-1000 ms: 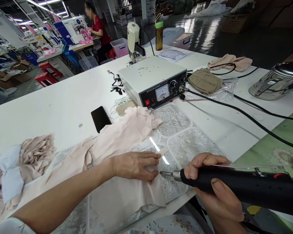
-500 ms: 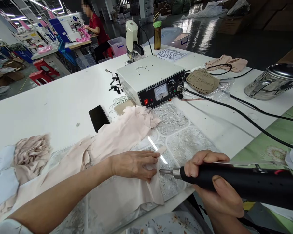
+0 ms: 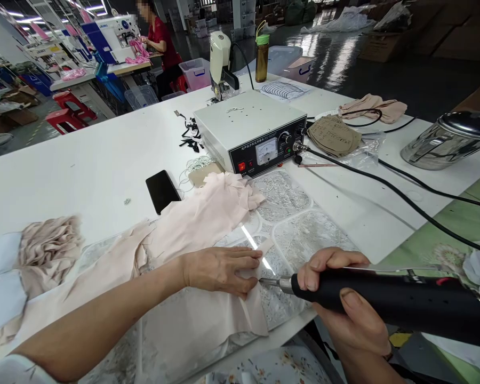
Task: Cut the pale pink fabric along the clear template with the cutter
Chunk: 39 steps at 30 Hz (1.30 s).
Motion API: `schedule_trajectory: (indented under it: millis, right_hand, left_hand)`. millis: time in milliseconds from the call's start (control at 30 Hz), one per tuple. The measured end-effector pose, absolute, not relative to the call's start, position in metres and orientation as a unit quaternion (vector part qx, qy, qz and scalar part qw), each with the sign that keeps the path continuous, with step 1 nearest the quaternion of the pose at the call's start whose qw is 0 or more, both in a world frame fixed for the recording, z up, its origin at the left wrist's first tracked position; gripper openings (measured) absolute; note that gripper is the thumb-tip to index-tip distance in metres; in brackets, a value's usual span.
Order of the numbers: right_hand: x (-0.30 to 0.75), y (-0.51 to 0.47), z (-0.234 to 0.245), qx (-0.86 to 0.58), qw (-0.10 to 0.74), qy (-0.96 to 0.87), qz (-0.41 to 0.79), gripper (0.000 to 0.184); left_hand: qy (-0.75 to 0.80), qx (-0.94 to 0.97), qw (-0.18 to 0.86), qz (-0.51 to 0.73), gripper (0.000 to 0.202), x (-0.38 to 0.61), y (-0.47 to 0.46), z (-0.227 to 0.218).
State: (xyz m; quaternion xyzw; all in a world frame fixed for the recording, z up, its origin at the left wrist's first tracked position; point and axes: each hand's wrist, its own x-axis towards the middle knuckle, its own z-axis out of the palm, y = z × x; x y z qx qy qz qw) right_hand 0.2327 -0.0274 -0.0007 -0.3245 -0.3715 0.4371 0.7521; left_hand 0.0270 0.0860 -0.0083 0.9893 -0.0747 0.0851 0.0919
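Pale pink fabric [image 3: 192, 325] lies spread over a clear sheet on the marbled mat near the table's front edge. My left hand [image 3: 220, 271] rests flat on it, thumb apart from the stretched fingers, pressing the cloth down. In my right hand [image 3: 356, 304] is a black handheld ultrasonic welder [image 3: 388, 296], fingers and thumb wrapped round its body. Its narrow metal tip [image 3: 269, 282] points left and meets the fabric's edge beside my left fingertips; whether it presses in cannot be seen. More pink fabric pieces [image 3: 208, 210] are heaped just beyond my left hand.
A welder control box [image 3: 250, 133] stands behind the mat, its black cable [image 3: 404, 194] running right. Nearby are a phone [image 3: 162, 192], brown card patterns [image 3: 333, 136], a steel jug [image 3: 448, 141] and a bottle [image 3: 262, 61]. Bundled fabric [image 3: 50, 245] lies left. A person [image 3: 162, 42] sits sewing beyond.
The welder and my right hand have shifted slightly left, the tip moving a little along toward my left fingers. My left hand stays on the fabric. The camera view has tilted slightly.
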Motion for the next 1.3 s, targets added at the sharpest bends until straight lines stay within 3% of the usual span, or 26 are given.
schedule_trajectory:
  millis: [1300]
  right_hand:
    - [0.2301,-0.0221,0.0023,-0.321,0.747,-0.406,0.418,0.008]
  left_hand:
    - [-0.081,0.989,0.079,0.093,0.025,0.0263,0.086,-0.009]
